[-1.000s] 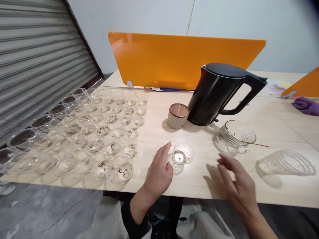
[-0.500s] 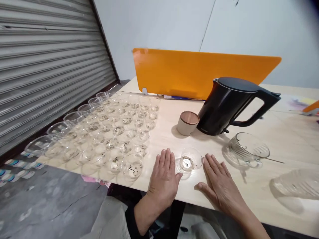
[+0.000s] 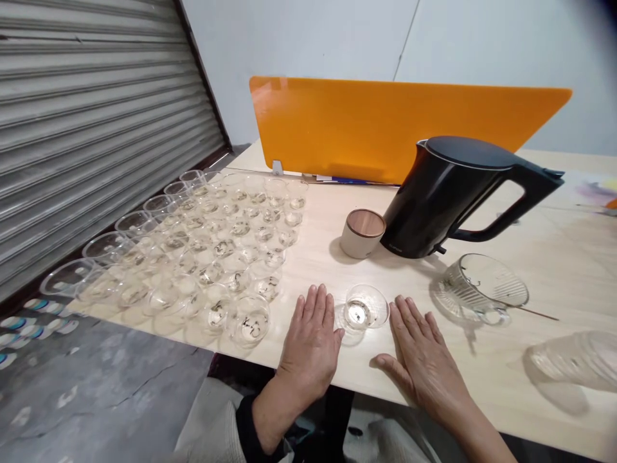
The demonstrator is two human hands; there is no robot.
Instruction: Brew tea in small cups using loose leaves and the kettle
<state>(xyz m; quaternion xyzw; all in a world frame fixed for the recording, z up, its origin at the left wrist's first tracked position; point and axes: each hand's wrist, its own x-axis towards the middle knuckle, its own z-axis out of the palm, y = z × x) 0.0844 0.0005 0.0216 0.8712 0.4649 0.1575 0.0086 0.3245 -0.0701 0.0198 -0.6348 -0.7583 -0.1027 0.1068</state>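
Flat on the light wooden table lies my left hand, its fingers stretched forward and holding nothing. My right hand rests palm down as well, thumb spread to the side. Between them stands a small clear plastic cup, whose rim is close to my right fingertips; whether they touch I cannot tell. Left of my left hand are rows of clear cups with dark bits at the bottom. Ahead of the single cup sits a pale canister with a brown lid.
A black electric kettle stands behind the canister. To the right are a ribbed glass mug with a thin stick in it and a stack of clear cups. An orange divider runs along the back, and a roller shutter is at left.
The camera view has shifted slightly. Both hands stay flat on the table on either side of the single cup, and no object has visibly moved.
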